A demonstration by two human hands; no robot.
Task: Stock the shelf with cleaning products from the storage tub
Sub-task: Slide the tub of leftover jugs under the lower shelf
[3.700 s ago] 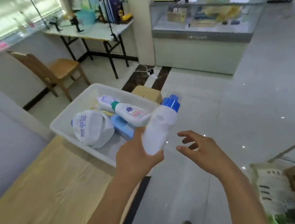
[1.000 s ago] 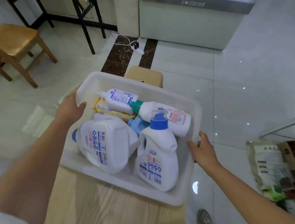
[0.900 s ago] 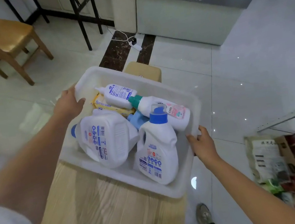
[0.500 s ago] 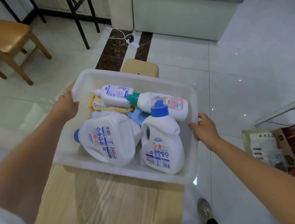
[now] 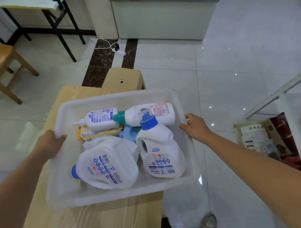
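Two blue-capped white detergent jugs point(image 5: 160, 150) in translucent storage tub point(image 5: 118, 195), left hand point(image 5: 49, 143) and right hand point(image 5: 196, 127) gripping side rims, fingers curled.

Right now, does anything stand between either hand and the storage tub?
Nothing visible does. The left hand grips the left rim of the storage tub, thumb over the edge, and the right hand grips the right rim. The upright detergent bottle, nearest the right hand, stands inside the wall, apart from it.
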